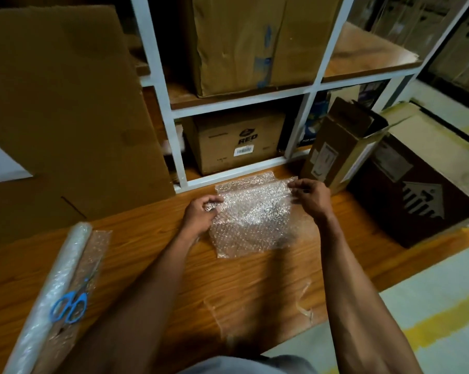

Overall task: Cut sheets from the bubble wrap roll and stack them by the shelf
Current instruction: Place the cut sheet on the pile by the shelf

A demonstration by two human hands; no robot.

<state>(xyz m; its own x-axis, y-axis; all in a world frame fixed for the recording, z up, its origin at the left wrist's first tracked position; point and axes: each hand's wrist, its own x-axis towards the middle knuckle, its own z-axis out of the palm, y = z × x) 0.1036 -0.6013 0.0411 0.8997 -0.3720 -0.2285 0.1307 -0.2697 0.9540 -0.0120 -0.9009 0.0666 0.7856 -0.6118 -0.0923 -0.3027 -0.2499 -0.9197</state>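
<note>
While both hands pinch the cut bubble wrap sheet (250,214) by its far corners, the left hand (201,211) at one side and the right hand (310,197) at the other, the sheet sags just in front of the white shelf frame (236,178), over what looks like another sheet already lying there. To stack it well, I'd say lower it flat, line its far edge with the one beneath, then smooth it so it does not curl. The bubble wrap roll (52,290) lies well apart at the near left of the wooden table (255,279), with the blue-handled scissors (70,306) resting beside it, ready for another cut.
</note>
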